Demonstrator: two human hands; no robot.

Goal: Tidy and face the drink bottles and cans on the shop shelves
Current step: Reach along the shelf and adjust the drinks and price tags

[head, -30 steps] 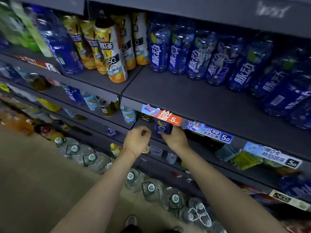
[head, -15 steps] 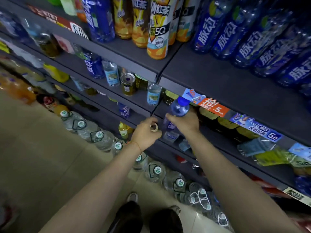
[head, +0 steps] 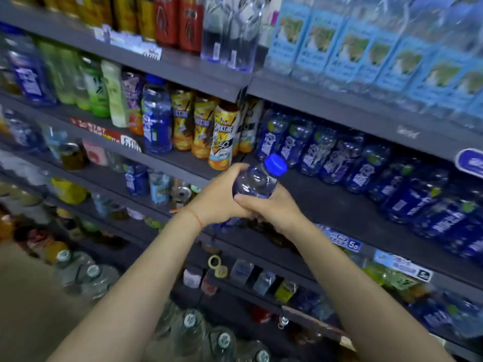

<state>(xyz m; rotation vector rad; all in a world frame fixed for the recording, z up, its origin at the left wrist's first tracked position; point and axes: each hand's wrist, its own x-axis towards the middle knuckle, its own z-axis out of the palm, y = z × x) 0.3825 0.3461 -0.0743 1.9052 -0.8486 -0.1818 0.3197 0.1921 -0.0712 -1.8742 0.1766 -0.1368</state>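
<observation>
Both my left hand (head: 219,197) and right hand (head: 271,210) grip one blue-capped bottle (head: 257,178) at mid-frame, not yet shelved beside the matching blue bottles (head: 339,158); much facing remains.

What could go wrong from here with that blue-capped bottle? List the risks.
1. Both hands, left hand and right hand, hold the blue-capped bottle tilted in front of the shelf; a loose grip might drop it onto the large water jugs below.
2. Pushed back too fast, it could knock the row of blue bottles.
3. The orange-labelled bottle stands near the edge by the left hand and may topple.
</observation>
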